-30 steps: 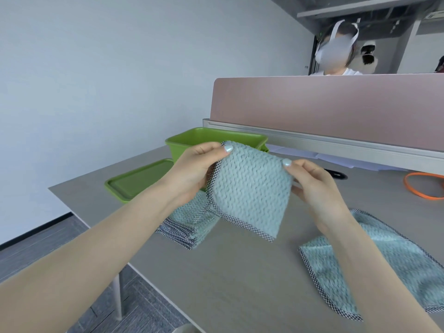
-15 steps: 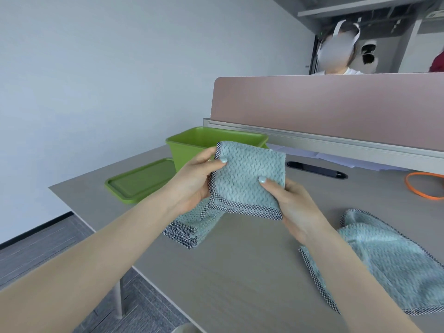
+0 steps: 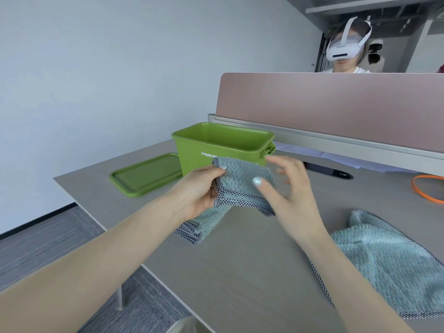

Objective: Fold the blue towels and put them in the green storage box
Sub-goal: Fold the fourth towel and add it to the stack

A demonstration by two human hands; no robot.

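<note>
I hold a small folded blue towel (image 3: pixel 240 186) with checkered trim just above the desk, in front of the green storage box (image 3: pixel 192 150). My left hand (image 3: pixel 199 193) grips its left edge, thumb on top. My right hand (image 3: pixel 290 191) hovers at the towel's right side with fingers spread and blurred; only the thumb lies over the cloth. A stack of folded blue towels (image 3: pixel 197 227) lies on the desk under my left hand. Another blue towel (image 3: pixel 389 263) lies loosely spread at the right. The box stands open and upright; its inside is hidden.
The green lid (image 3: pixel 146 174) lies flat left of the box. A pink partition (image 3: pixel 336 99) runs along the desk's back, with a person wearing a headset (image 3: pixel 346 49) behind it. An orange ring (image 3: pixel 425 191) and a black cable slot (image 3: pixel 329 170) sit at the back right. The desk's edge (image 3: pixel 96 219) drops off at left.
The towel went from hanging open between both hands to folded over once more. My right hand has since loosened its grip and spread its fingers; my left hand keeps hold.
</note>
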